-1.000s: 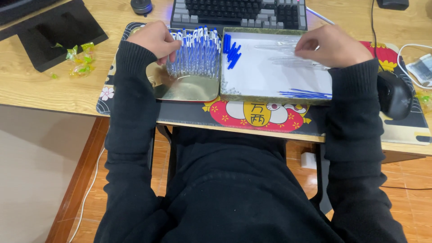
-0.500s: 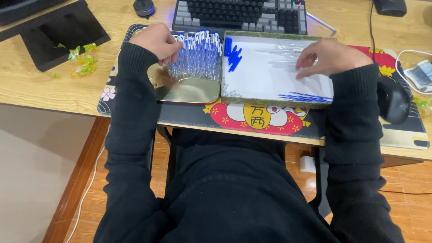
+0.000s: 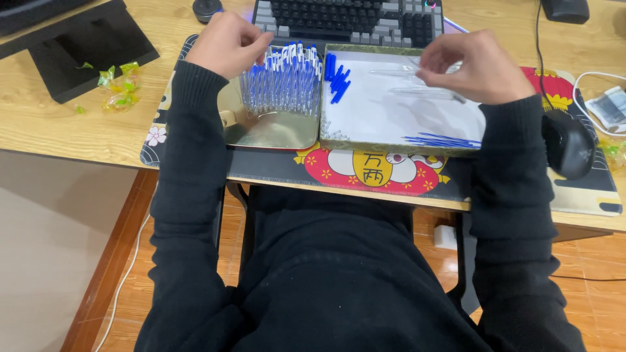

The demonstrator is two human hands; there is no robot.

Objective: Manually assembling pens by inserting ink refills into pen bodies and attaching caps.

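A row of blue-capped pens (image 3: 282,85) is standing upright in a shiny gold tin (image 3: 270,129) on the patterned desk mat (image 3: 391,173), just left of a shallow white tray (image 3: 398,107). The left hand (image 3: 228,43) is curling loosely over the far left end of that row, fingers bent and touching the pen tops; whether it is actually gripping one cannot be told. The right hand (image 3: 471,66) is hovering over the tray's far right corner, fingertips pinching what looks like a clear pen barrel (image 3: 417,92). Loose blue caps (image 3: 336,77) are lying at the tray's far left, and thin blue refills (image 3: 438,139) along its near edge. A keyboard (image 3: 352,18) is sitting just beyond, a black mouse (image 3: 568,142) to the right, and green candy wrappers (image 3: 117,85) on the wooden tabletop (image 3: 65,127) to the left.
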